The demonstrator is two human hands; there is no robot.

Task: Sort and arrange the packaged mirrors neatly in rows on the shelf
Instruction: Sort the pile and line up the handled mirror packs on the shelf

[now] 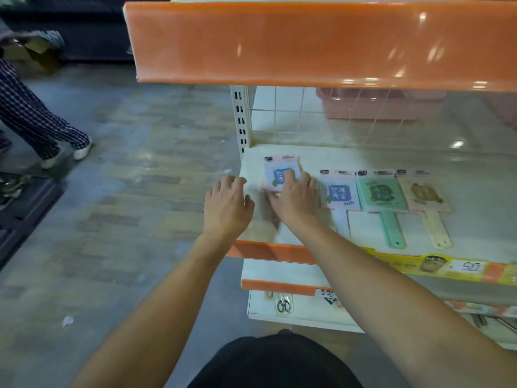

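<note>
On the white shelf, head view: four packaged mirrors are laid flat near the left end of the shelf (461,152).
Mirror being handled: a pink and blue mirror pack (279,170) is set at the far left, a little further back than the other three and slightly askew.
Right hand: the right hand (296,200) is laid over the near edge of that pack, fingers spread and lightly bent, pressing on it; a true grip cannot be confirmed.
Left hand: the left hand (226,203) is held just beside the pack's left edge, fingers loosely curled, nothing gripped.
Row so far: a second pink and blue mirror (340,193), a green mirror (376,193) and a cream mirror (422,193) are lined up edge to edge, handles pointing to the front.
Handling, as judged: the packs are taken to be light, flat and stiff, with glossy wrap that is likely to slide on the smooth shelf; the glass is presumed fragile, so dropping is to be avoided.
Where to hold, as judged: the pack is best taken by its side edges or handle.
Containers: a pink basket (372,107) is seen behind the wire grid (279,113); its contents cannot be made out.
</note>
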